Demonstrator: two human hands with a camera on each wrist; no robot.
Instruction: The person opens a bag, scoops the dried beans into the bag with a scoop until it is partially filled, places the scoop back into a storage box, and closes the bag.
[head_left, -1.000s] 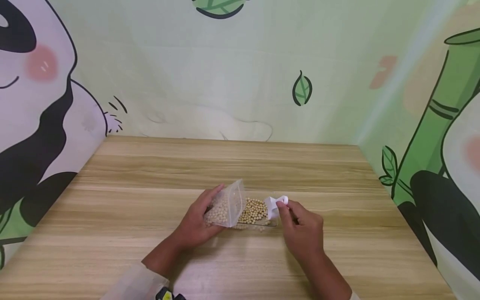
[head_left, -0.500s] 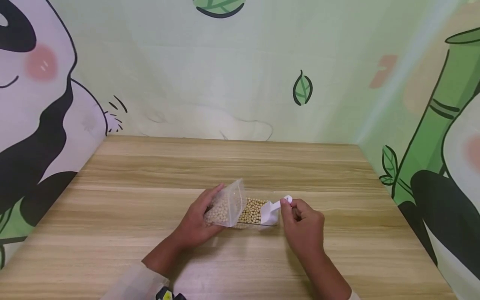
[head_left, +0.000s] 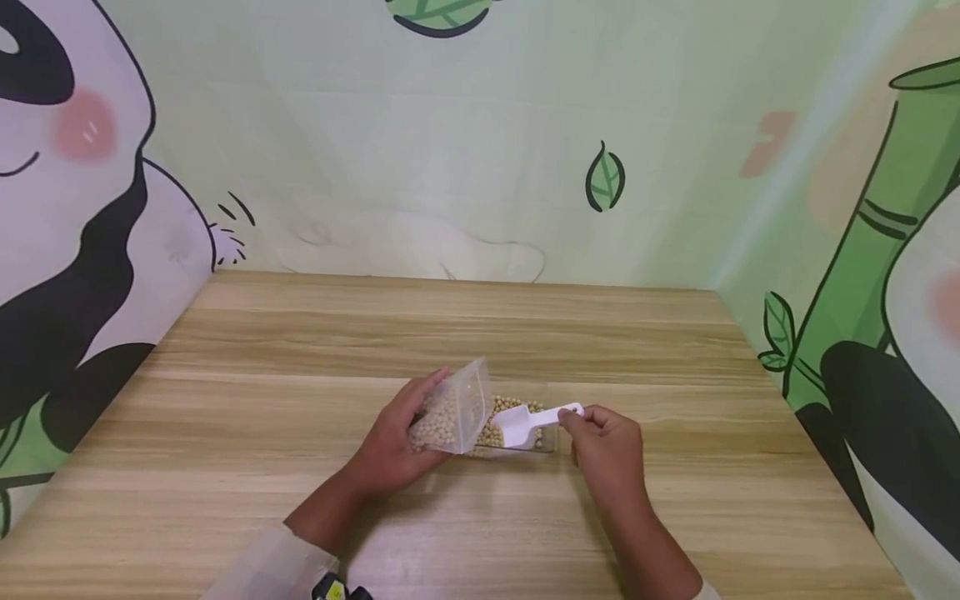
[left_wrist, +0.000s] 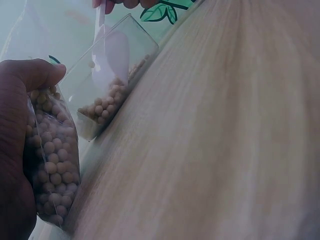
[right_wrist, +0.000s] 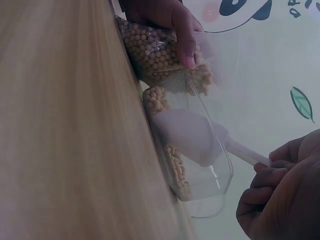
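Observation:
My left hand [head_left: 393,442] grips a clear zip bag [left_wrist: 55,160] part-filled with round beige soybeans. The bag's open mouth tilts over the left end of a clear rectangular box [right_wrist: 205,187]. Loose soybeans [left_wrist: 102,107] cover the box's floor. My right hand [head_left: 607,446] pinches the handle end of a white scoop [head_left: 517,427] between thumb and fingers. Inside the box, the scoop's blade [right_wrist: 190,132] dips in among the beans. The handle slants up over the box's right end toward my right hand.
The box stands on a wood-grain table [head_left: 375,333]. Behind it rises a wall [head_left: 337,167] printed with pandas, bamboo and leaves. A watch-like black and yellow device [head_left: 333,587] sits at the left sleeve.
The scoop has moved left through the box, from its right end into the beans, and its handle has tipped lower. The left hand and bag have stayed put.

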